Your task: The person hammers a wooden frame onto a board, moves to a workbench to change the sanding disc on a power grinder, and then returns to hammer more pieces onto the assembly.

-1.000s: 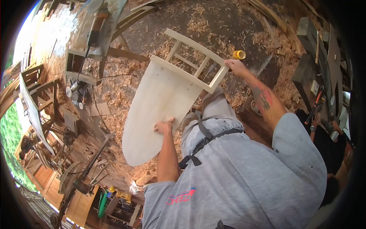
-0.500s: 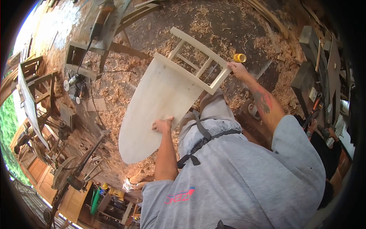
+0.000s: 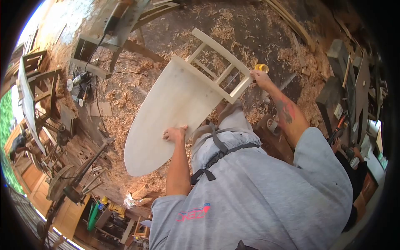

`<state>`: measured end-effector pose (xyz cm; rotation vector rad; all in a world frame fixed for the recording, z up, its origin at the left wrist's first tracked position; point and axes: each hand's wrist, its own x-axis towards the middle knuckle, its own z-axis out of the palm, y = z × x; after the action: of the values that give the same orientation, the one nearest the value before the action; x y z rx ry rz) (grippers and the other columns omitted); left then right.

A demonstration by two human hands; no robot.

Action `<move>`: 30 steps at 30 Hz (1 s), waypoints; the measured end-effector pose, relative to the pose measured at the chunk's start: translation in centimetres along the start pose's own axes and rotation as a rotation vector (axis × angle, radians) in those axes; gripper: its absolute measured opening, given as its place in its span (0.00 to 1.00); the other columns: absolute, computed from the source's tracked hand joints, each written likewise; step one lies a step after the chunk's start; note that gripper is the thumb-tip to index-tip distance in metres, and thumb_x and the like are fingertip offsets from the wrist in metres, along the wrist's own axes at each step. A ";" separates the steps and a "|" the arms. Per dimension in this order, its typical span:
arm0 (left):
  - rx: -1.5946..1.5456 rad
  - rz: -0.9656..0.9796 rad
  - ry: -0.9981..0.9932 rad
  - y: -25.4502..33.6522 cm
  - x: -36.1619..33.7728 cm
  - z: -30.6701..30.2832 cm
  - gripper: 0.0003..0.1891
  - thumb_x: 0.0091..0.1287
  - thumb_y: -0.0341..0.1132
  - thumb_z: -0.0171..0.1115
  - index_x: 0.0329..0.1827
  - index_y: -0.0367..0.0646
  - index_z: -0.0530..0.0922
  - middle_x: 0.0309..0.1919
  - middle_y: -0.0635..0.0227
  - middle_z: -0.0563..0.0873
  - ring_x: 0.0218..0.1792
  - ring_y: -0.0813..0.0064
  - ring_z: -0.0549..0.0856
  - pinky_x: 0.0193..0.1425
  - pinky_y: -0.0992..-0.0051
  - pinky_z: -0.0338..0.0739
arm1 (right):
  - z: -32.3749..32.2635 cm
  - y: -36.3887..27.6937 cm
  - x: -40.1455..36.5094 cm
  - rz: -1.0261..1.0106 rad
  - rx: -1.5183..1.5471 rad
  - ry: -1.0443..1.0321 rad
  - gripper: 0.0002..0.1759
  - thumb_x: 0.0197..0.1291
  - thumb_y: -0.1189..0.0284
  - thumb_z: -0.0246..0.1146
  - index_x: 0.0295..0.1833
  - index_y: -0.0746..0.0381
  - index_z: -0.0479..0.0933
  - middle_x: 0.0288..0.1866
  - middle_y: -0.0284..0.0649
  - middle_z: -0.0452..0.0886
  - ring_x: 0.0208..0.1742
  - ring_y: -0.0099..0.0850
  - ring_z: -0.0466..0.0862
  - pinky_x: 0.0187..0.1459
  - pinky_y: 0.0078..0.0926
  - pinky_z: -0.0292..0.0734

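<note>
A pale wooden furniture piece (image 3: 158,112) slants across the middle of the head view. It has a broad rounded panel at the lower left and a slatted frame (image 3: 227,50) at the upper right. My right hand (image 3: 261,79) is closed round the outer rail of that frame, near its right corner. On the panel's face, close to its right edge, lies my left hand (image 3: 175,134), palm down with fingers and thumb apart. Just beyond my right hand a yellow roll or cup (image 3: 261,68) shows on the floor, partly hidden.
Wood shavings (image 3: 225,31) cover much of the floor. A corded power tool (image 3: 116,18) rests on a wooden stand at upper left. Discs and small tools (image 3: 75,83) lie below it. Timber blocks (image 3: 333,91) stand at right, and another person's hand (image 3: 357,154) shows there.
The view has shifted slightly, so the wooden piece appears a little farther left. Both hands keep about the same places on it. The yellow item is now more hidden behind my right hand.
</note>
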<state>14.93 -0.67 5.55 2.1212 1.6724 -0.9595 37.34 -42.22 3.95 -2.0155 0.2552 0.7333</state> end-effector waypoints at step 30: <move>-0.513 0.614 0.551 -19.1 -0.3 5.3 0.29 0.67 0.43 0.65 0.66 0.34 0.72 0.70 0.41 0.68 0.71 0.46 0.67 0.74 0.54 0.63 | 2.3 9.0 -11.3 0.025 -0.562 0.032 0.21 0.69 0.56 0.58 0.46 0.65 0.82 0.34 0.40 0.86 0.29 0.31 0.85 0.37 0.36 0.79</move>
<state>-4.79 1.61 5.26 2.3806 1.1253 0.2282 23.37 -46.35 3.33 -2.5587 0.0959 0.8556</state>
